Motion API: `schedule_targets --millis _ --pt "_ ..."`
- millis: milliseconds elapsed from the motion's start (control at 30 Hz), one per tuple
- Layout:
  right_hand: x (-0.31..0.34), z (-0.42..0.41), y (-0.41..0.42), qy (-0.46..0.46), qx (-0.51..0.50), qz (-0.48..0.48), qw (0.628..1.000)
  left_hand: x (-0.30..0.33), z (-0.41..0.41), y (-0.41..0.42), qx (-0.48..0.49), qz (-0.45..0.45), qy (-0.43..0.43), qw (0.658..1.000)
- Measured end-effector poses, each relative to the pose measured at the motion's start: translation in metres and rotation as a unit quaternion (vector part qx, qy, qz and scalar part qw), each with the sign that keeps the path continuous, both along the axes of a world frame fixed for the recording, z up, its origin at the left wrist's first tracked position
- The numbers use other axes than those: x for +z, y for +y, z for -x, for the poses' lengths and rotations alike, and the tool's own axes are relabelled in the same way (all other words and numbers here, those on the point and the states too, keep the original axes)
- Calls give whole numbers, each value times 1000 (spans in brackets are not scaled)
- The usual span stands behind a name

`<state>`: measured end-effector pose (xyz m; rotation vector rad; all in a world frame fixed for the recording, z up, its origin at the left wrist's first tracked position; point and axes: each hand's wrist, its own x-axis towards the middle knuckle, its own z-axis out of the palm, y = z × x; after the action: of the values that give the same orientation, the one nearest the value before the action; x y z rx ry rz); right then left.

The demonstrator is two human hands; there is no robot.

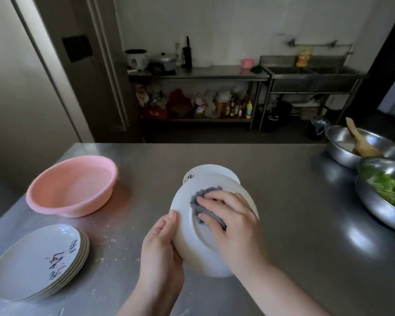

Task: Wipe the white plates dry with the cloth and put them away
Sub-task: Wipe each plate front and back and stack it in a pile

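One bench (283, 201) carrying all. Stack of plates (39, 261) sitting at near left corner. Held plate (192, 242), rigid, breakable, likely slick, hovering mid-bench; left hand (162, 254) fingers gripping rim. Right hand (233, 222) fingers pressing soft cloth (201, 199) down.

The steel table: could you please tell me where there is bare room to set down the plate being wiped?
Bare steel lies between the pink basin and the steel bowls, beyond the held plate, and to the right of the right hand. The near-left corner is crowded by the plate stack.
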<state>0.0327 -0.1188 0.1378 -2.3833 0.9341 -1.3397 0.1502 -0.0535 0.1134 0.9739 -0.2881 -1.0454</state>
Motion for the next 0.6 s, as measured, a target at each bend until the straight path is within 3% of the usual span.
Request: schedule_targets --millis 133,333,433,600 --pt "-14 10 9 29 93 53 994 17 -13 -4 4 23 -30 999" --pt "17 10 2 -89 35 48 994 27 -2 0 -1 42 -157 987" --pt "43 -1 -7 -50 39 65 996 29 2 1 16 66 -213 975" --pt "58 8 -37 -107 -39 -84 990 41 -7 -1 50 88 -232 967"
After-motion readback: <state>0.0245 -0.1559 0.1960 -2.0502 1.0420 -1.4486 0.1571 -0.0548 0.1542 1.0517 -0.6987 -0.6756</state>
